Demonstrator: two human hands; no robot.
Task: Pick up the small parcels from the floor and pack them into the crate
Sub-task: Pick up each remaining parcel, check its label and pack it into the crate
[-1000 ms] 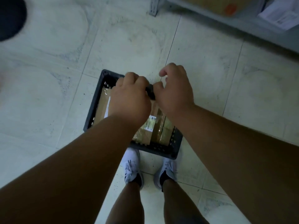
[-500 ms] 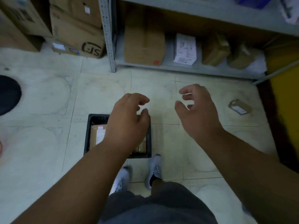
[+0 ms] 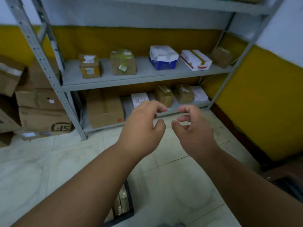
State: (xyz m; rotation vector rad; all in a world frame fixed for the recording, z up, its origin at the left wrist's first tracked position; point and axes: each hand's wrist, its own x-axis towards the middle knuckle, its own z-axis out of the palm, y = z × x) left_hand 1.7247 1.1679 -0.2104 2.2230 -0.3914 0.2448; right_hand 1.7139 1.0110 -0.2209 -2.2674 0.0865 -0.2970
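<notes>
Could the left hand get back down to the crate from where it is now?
Probably yes. The left hand is empty, fingers loosely curled, and the crate sits directly beneath its forearm, with nothing visible between them.

Parcel storeroom: grey metal shelving rack holding labelled parcels, stacked cardboard cartons just left of it, tiled floor below.

Upside-down "SF" logo on carton
</notes>
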